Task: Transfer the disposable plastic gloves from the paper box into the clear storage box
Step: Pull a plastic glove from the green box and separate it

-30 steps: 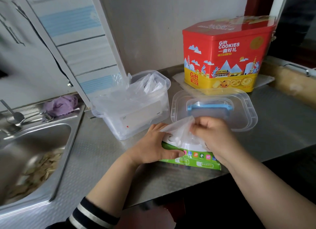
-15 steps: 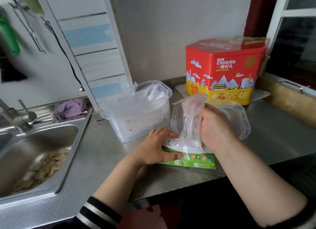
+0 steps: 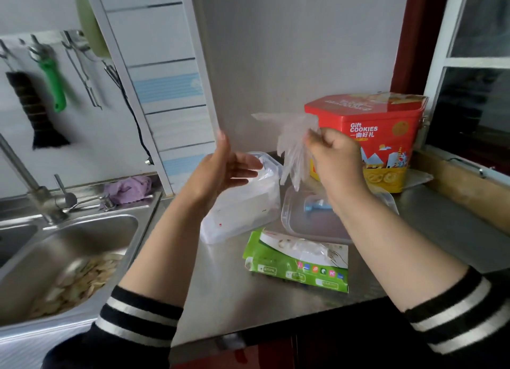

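The right hand (image 3: 335,153) pinches a thin, crinkled clear glove (image 3: 294,145), which hangs left of the grip, in the air above the clear box (image 3: 242,203). The left hand (image 3: 223,167) is raised beside it, fingers straight, holding nothing. The green paper box (image 3: 296,261) lies flat on the steel bench (image 3: 220,286), nearer, with filmy gloves spilling from its slot.

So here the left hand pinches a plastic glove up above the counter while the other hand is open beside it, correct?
Not quite. The head view shows the right hand pinching the plastic glove above the counter, while the left hand is the open one beside it.
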A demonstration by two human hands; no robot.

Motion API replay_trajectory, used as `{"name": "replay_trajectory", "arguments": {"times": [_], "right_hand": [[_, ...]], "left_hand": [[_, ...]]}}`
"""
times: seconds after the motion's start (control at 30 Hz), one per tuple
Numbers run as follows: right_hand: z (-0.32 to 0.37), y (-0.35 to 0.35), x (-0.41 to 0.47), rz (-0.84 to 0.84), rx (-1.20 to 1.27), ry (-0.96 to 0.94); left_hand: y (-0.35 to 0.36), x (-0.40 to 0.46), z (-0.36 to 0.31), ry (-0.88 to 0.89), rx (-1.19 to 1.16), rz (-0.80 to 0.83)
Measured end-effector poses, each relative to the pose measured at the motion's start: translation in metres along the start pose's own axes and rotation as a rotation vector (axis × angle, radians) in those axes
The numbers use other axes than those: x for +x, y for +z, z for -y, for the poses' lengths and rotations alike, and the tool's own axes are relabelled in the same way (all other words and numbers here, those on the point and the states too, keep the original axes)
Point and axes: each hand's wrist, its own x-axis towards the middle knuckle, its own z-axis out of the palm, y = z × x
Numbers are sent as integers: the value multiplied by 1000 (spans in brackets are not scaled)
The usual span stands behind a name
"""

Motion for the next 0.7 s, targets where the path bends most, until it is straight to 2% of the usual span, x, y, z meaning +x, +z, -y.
{"name": "replay_trajectory", "arguments": {"times": [0.13,0.23,0.33,0.47,0.57,0.7], "right_hand": [[0,7,0,74,-281,-256],[-4,12,5,101,-526,-496],[-7,16,15,155,-681,-632],[-11,17,22,426,-972,-582],[-19,23,25,657,-1144,-471],[-38,35,27,827,-1258,-389]], "left_hand": [[-1,25,-30,-71,-100,107],[0,39,-35,-21,-103,23],[-4,58,-30,36,-69,-104],[-17,77,-17,100,127,-253],[-39,95,-4,115,487,-341],[-65,111,29,22,951,-393]]}}
